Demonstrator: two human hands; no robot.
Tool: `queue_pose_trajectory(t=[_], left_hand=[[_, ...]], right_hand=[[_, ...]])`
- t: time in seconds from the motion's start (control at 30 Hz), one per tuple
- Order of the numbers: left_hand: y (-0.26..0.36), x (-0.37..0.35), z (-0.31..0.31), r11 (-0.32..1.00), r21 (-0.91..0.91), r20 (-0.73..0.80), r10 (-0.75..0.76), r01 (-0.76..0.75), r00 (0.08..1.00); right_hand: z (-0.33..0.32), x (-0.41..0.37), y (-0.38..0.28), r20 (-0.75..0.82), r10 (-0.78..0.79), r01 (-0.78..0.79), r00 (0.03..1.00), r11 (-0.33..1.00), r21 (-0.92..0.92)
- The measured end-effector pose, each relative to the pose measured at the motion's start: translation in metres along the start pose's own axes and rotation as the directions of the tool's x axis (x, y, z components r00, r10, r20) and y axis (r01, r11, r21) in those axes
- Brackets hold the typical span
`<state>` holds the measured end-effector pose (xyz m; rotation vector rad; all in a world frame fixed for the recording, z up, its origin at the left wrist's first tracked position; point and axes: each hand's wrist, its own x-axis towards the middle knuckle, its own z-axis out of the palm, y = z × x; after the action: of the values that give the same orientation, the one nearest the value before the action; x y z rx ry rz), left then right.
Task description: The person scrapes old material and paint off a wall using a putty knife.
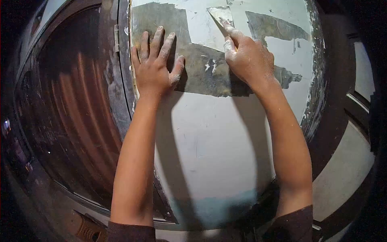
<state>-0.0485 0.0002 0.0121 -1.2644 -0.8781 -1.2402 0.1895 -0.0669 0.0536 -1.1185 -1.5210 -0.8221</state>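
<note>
Flat against the upper left of a white-painted panel [213,133] rests my left hand [156,66], fingers spread and dusted white. It presses on a bare grey-brown patch [201,68] where the paint is gone. My right hand [250,56] is wrapped round a scraper [221,18], its index finger stretched along the blade. The wide blade, smeared with white residue, lies at the panel's surface near the top, over remaining white paint. Most of the scraper's handle is hidden in my fist. More stripped patches [278,26] show to the right of the blade.
A dark frame with a metal hinge [117,38] borders the panel on the left. Beyond it, reddish-brown curtain folds [80,109] show in a dark framed opening. Chipped paint lines the right edge [316,60]. A brown object [86,228] sits low at left.
</note>
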Motion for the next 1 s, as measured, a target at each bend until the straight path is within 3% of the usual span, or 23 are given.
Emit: queue_pose_trajectory(t=[0.07,0.13,0.23,0.27,0.4,0.43,0.6,0.73,0.83,0.93,1.0], left_hand=[[0.000,0.000,0.001,1.000,-0.011,-0.010,0.000,0.000,1.000],[-0.001,-0.002,0.000,1.000,-0.021,-0.002,-0.007,0.007,1.000],[0.002,0.000,-0.001,0.998,-0.046,0.012,-0.037,0.038,0.999],[0.002,0.000,-0.002,0.998,-0.044,0.016,-0.038,0.038,0.999],[0.000,0.000,-0.003,0.998,-0.061,0.014,-0.021,0.022,1.000],[0.000,-0.001,-0.004,0.998,-0.056,0.021,-0.018,0.019,1.000],[-0.001,0.001,-0.004,0.997,-0.077,-0.011,-0.002,0.001,1.000],[0.002,-0.002,-0.003,0.998,-0.052,0.016,-0.022,0.022,1.000],[-0.001,-0.001,-0.001,0.998,-0.062,0.002,-0.003,0.003,1.000],[0.001,-0.003,-0.003,0.998,-0.054,0.016,-0.014,0.015,1.000],[0.001,-0.001,-0.002,0.997,-0.076,-0.009,-0.017,0.017,1.000]], right_hand=[[-0.008,-0.011,-0.005,0.092,0.051,-0.054,0.994,0.998,0.037],[0.003,-0.043,-0.002,0.048,0.025,-0.025,0.999,1.000,-0.004],[-0.003,-0.058,-0.012,0.143,0.079,-0.075,0.987,0.997,-0.033],[-0.008,-0.049,-0.016,0.222,0.171,-0.153,0.960,0.984,-0.096],[0.001,0.000,-0.013,0.066,0.100,-0.101,0.993,0.995,0.013],[-0.006,-0.002,-0.016,0.124,0.116,-0.124,0.985,0.991,0.056],[0.012,-0.070,0.007,0.088,0.081,-0.072,0.993,0.992,-0.100],[0.011,-0.041,0.020,0.031,0.059,-0.056,0.998,0.993,-0.101],[-0.001,-0.014,0.022,0.080,0.117,-0.121,0.990,0.992,0.041],[0.009,-0.046,0.033,0.061,0.081,-0.081,0.995,0.997,0.009],[0.000,-0.073,0.029,0.142,0.143,-0.134,0.979,0.989,-0.067]])
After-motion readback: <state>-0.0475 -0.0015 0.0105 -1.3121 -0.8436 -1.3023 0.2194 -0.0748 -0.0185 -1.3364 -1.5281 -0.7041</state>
